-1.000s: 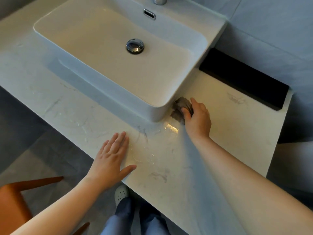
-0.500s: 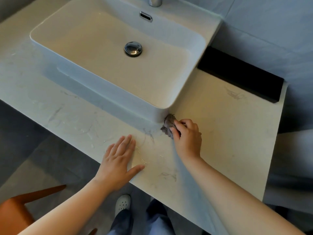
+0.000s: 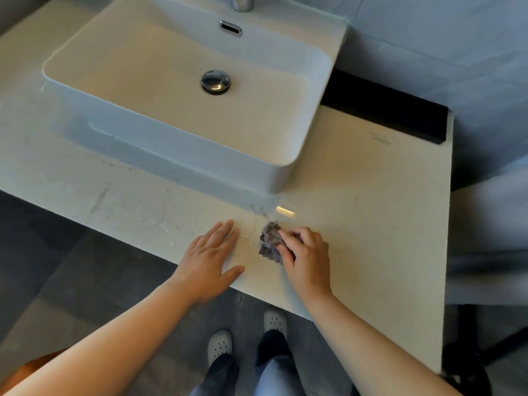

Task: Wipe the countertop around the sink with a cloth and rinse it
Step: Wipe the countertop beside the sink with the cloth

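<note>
Head view: the right hand [image 3: 307,260] curls its fingers round a crumpled grey cloth [image 3: 270,242], pressing it on the pale countertop [image 3: 371,212] near the front edge, just in front of the sink [image 3: 177,90] corner. The left hand [image 3: 210,257] lies flat on the countertop just beside the cloth, fingers straight and close together, thumb spread out. A chrome drain plug [image 3: 215,82] sits in the basin, a faucet [image 3: 243,2] base behind it
</note>
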`<move>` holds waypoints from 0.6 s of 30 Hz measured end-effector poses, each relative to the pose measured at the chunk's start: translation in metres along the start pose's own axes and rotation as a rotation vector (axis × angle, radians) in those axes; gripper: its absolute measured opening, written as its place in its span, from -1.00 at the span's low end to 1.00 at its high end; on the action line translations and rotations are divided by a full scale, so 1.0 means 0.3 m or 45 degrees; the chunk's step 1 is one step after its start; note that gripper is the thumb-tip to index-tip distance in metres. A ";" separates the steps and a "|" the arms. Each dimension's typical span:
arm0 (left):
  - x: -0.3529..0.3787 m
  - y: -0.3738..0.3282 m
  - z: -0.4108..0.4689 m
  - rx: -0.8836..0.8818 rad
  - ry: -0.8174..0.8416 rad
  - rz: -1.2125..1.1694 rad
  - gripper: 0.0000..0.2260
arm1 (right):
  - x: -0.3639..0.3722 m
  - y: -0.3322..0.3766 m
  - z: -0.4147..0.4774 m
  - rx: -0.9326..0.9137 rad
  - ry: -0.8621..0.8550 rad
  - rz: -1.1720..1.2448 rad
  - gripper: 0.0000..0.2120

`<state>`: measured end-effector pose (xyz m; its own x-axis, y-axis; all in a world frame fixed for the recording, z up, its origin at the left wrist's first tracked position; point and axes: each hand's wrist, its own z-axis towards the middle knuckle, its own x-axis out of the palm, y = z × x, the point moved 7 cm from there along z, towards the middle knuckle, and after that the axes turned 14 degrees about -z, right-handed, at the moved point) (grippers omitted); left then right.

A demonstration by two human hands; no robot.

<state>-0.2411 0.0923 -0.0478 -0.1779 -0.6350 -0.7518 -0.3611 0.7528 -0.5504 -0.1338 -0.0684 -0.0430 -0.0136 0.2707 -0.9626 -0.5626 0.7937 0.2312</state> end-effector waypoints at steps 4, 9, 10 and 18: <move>-0.015 0.001 -0.028 0.058 0.013 -0.048 -0.18 | -0.020 0.017 -0.060 0.040 0.133 0.130 -0.77; 0.014 -0.059 -0.095 0.212 -0.001 -0.048 -0.22 | -0.170 -0.068 -0.098 0.285 -0.013 0.383 -0.79; 0.029 -0.084 -0.106 0.249 0.017 -0.049 -0.23 | -0.205 -0.091 -0.112 0.333 -0.056 0.400 -0.79; 0.182 -0.304 -0.113 0.355 0.087 0.137 -0.40 | -0.369 -0.378 -0.312 0.722 -0.273 0.397 -0.76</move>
<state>-0.2490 -0.0170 -0.0262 -0.2665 -0.5520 -0.7901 -0.0733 0.8290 -0.5544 -0.1458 -0.2393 0.0242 0.0921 0.5886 -0.8031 -0.0381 0.8081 0.5879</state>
